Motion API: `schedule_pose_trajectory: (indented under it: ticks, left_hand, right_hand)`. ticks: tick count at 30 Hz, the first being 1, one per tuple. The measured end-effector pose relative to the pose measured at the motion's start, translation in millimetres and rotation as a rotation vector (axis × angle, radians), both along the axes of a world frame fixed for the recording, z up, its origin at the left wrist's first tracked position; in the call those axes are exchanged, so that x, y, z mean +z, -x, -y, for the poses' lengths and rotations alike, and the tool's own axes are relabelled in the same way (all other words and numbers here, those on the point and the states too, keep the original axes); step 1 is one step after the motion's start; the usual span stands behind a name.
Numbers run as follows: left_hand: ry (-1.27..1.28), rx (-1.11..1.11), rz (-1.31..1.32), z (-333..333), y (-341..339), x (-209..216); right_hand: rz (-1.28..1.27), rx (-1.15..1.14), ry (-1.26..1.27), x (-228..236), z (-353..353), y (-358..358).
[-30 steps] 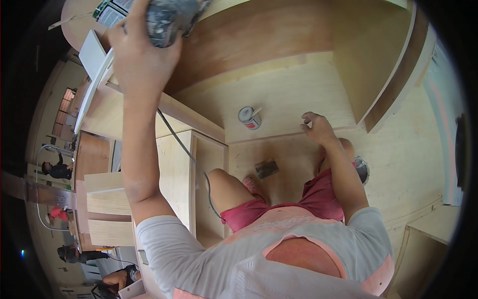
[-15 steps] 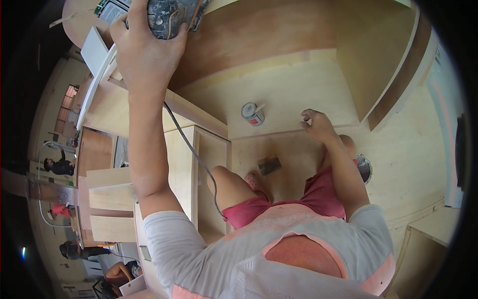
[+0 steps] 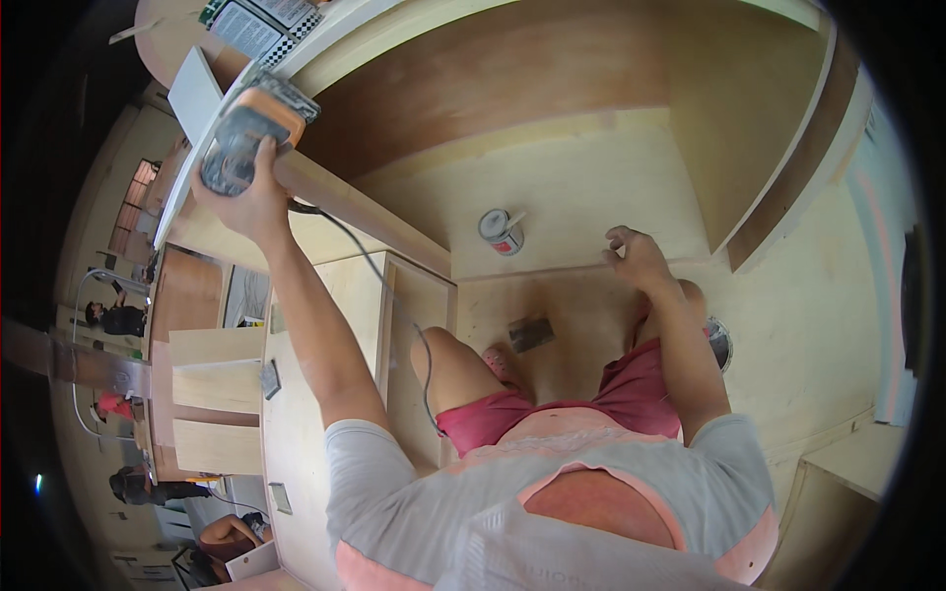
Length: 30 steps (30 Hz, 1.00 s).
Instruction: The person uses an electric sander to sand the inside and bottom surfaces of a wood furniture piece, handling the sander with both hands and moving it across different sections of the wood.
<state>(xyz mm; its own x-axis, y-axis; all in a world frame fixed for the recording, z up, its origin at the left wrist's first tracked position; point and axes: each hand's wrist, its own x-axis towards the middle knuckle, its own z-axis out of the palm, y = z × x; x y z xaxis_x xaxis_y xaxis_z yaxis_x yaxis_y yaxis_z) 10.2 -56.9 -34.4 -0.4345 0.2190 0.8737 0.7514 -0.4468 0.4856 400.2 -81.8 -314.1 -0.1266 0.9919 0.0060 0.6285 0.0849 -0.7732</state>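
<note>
My left hand is closed around a power sander with a dusty grey-black and orange body. The sander is at the upper left, against the cabinet's edge beside a white panel. From it a dark cord runs down toward my left thigh. My right hand hangs loosely above my right knee, fingers slightly bent and apart, with nothing visible in it. Nearest to it is a small open can with a stick in it, standing on the cabinet's pale base panel.
A dark flat block lies on the floor between my feet. A bucket stands beside my right leg. Rectangular tins sit at the top left. Two small grey pads lie on the left cabinet top. Other people are farther left.
My left hand has drawn the sander down and leftward from the top edge, bringing its orange part into sight. My right hand has barely moved.
</note>
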Motion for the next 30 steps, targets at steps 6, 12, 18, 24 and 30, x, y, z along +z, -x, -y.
schedule_pose_trajectory:
  ticks: [6,12,18,24,30]
  left_hand:
    - [-0.102,-1.092,0.816,16,34,-53]
    - [-0.262,-1.278,1.0,-1,42,-54]
    - [-0.375,-1.141,0.979,-19,51,-61]
    - [-0.403,-1.129,0.98,-35,61,-66]
    - [-0.467,-1.064,0.981,-53,55,-65]
  right_hand:
    - [-0.028,0.033,-0.092,-13,-9,3]
    - [-0.023,0.054,-0.022,-8,-12,13]
    - [-0.038,0.067,-0.058,-11,-15,8]
    - [-0.017,0.071,-0.057,-11,-11,11]
    - [-0.039,0.102,-0.117,-14,-13,12]
